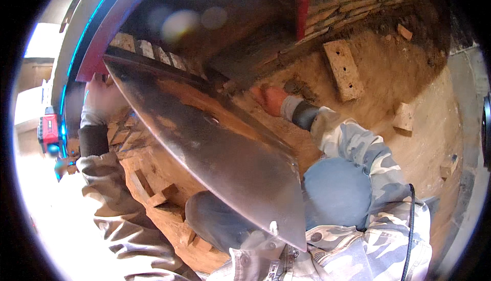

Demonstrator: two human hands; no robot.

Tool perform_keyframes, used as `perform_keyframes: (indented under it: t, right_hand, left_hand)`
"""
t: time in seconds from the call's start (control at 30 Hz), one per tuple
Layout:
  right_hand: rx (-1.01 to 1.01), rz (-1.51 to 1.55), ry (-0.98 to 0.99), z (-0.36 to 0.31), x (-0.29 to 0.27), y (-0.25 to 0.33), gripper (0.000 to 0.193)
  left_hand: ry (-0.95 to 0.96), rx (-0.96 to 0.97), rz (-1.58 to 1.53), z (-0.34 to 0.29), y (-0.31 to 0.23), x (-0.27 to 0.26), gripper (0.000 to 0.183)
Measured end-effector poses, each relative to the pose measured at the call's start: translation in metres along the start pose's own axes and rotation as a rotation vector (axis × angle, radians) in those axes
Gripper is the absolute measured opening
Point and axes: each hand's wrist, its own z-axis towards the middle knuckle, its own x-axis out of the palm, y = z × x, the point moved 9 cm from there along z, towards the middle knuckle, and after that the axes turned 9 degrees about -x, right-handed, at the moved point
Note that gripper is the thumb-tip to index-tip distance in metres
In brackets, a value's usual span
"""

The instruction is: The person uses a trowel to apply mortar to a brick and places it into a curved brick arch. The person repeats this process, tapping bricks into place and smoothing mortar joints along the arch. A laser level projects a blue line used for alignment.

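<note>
A dark metal panel [204,150], rust-brown in patches and pierced by a small hole, slants from the upper left down to my lap. My left hand [99,97] is beyond its left edge, just below the end of a red metal frame [97,51]. Blur and overlap hide those fingers. On the panel's other side, my right hand [270,100] is low over the brown soil by the base of the dark opening. Its fingers look curled and closed; what they hold, if anything, is hidden. A dark lump [300,90] lies beside that wrist.
A brick with holes [343,70] lies on the soil to the right, with a broken brick [404,117] farther out. A brick wall [358,0] rises behind a red upright [303,7]. Brick pieces [161,194] lie left of my knee. A red device [49,127] is far left.
</note>
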Motion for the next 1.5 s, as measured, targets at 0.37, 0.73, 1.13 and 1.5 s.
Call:
perform_keyframes:
  t: [0.37, 0.73, 1.13, 1.5]
  right_hand:
    - [0.084, -0.031, -0.229, -0.028, -0.061, -0.054, 0.055]
    - [0.088, -0.186, -0.051, -0.006, -0.037, -0.038, 0.042]
    - [0.11, -0.198, -0.127, -0.001, -0.054, -0.089, 0.056]
    - [0.269, -0.291, -0.131, -0.035, -0.078, -0.089, 0.062]
  left_hand:
    - [-0.14, 0.631, 0.46, -0.024, -0.04, 0.006, 0.028]
    - [-0.1, 0.181, 0.091, -0.006, -0.009, 0.006, 0.022]
    - [-0.275, 0.561, 0.457, -0.033, -0.058, -0.011, 0.021]
    - [-0.105, 0.308, 0.147, -0.014, -0.023, -0.003, 0.022]
